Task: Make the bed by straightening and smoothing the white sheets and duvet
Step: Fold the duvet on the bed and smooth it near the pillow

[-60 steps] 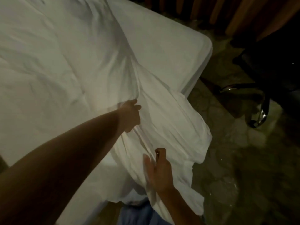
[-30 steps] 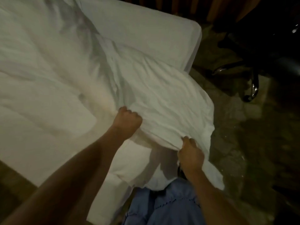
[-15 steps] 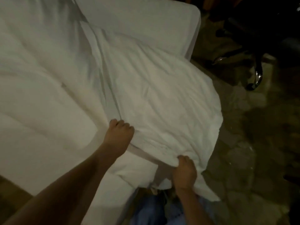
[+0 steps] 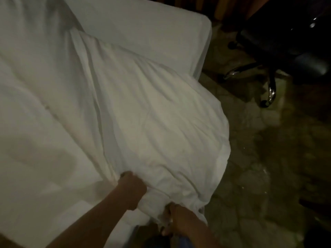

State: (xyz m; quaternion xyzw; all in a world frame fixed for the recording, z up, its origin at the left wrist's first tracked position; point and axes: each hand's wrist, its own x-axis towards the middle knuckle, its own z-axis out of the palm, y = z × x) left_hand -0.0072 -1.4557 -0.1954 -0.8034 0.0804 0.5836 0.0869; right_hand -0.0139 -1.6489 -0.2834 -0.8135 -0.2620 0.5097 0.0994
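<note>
lying across the bed [image 4: 152,29] from the upper left of the frame down to the lower centre, and spilling over the right-hand mattress edge toward the stone floor [image 4: 259,176]: the white duvet [image 4: 152,122]. gripping a bunched fold of it at lower centre, fingers curled tight into the cloth: the left hand [image 4: 131,189]. clutching the gathered near edge just below and to the right, with fabric draping over the knuckles: the right hand [image 4: 180,221]. looking soft, limp and fairly light, though bulky enough to drag and crease; likely answering best to a grasp at the hem or a corner, hands spread well apart, rather than at mid-cloth bunches. sitting in the dark upper right: an office chair [image 4: 272,72] with a chrome base. showing no brand, label or readable writing anywhere.
</note>
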